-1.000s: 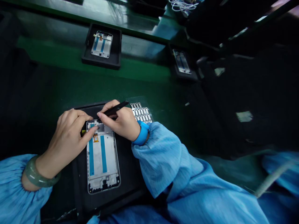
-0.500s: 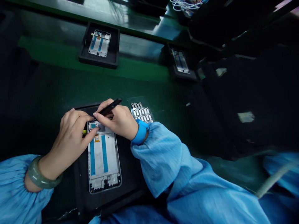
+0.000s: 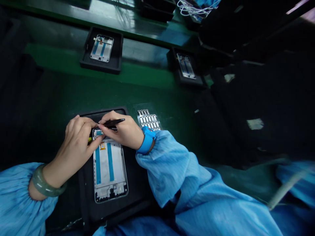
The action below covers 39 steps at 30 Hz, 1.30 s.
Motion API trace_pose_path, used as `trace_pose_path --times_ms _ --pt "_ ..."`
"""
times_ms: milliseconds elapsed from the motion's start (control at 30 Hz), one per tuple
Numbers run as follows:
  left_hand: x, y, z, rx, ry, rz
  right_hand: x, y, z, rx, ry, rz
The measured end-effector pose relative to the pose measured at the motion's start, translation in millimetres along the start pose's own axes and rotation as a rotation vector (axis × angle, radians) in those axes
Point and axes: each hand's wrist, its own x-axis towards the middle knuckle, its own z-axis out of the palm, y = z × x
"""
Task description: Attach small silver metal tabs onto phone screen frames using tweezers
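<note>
A phone frame (image 3: 109, 170) with two blue strips lies in a black tray (image 3: 137, 193) in front of me. My right hand (image 3: 124, 131) is closed around black tweezers (image 3: 113, 122), whose tip rests at the frame's top edge. My left hand (image 3: 77, 142) has curled fingers pressed on the frame's top left corner, thumb and forefinger pinched near a small yellow bit. A blue band (image 3: 147, 140) circles my right wrist and a green bangle (image 3: 44, 186) my left.
A sheet of small metal parts (image 3: 149, 120) lies right of the tray on the green bench. Two more black trays with phone frames (image 3: 101, 48) (image 3: 186, 66) sit on the belt beyond. White wires (image 3: 194, 6) lie at the far top. Dark equipment fills the right side.
The tweezers have tilted lower and flatter while my right hand shifted slightly left over the frame's top. My left hand stays pressed on the corner. The far trays drifted left.
</note>
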Motion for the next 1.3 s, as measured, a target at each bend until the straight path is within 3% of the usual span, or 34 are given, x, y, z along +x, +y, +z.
trace_pose_path --times_ms 167,267,367,467,600,733,833,933,1033,1133,1300 --pt "0.3 1.7 -5.6 -0.077 -0.007 -0.003 6.4 12.5 -32.3 -0.127 0.062 0.087" --pt "11.5 -0.4 -9.3 -0.131 0.088 0.003 9.8 28.7 -40.2 -0.369 -0.11 0.151" --pt "43.1 -12.8 -7.0 -0.073 0.193 0.019 13.9 38.5 -36.9 -0.474 -0.337 0.201" --pt "93.1 -35.6 2.0 0.056 0.177 -0.068 20.1 41.2 -46.2 -0.524 -0.39 0.156" --pt "157.4 -66.4 14.8 0.111 0.125 -0.134 24.4 59.5 -97.9 -0.597 -0.217 0.276" --pt "185.6 -81.3 19.1 0.166 0.06 -0.197 16.5 102.8 -158.5 -0.638 0.144 0.622" --pt "187.4 -82.5 14.9 0.203 0.073 -0.246 9.9 134.2 -178.9 -0.538 0.445 0.921" --pt "182.6 -78.7 4.4 0.221 0.133 -0.261 11.9 156.2 -174.1 -0.46 0.582 1.031" --pt "173.6 -72.3 -9.7 0.236 0.204 -0.253 21.2 167.8 -158.9 -0.352 0.589 1.007" --pt "158.1 -61.6 -21.6 0.247 0.2 -0.206 26.7 168.2 -149.7 -0.231 0.582 0.931" --pt "108.4 -27.2 -21.5 0.302 0.117 -0.116 3.0 142.4 -149.9 0.04 0.614 0.742"
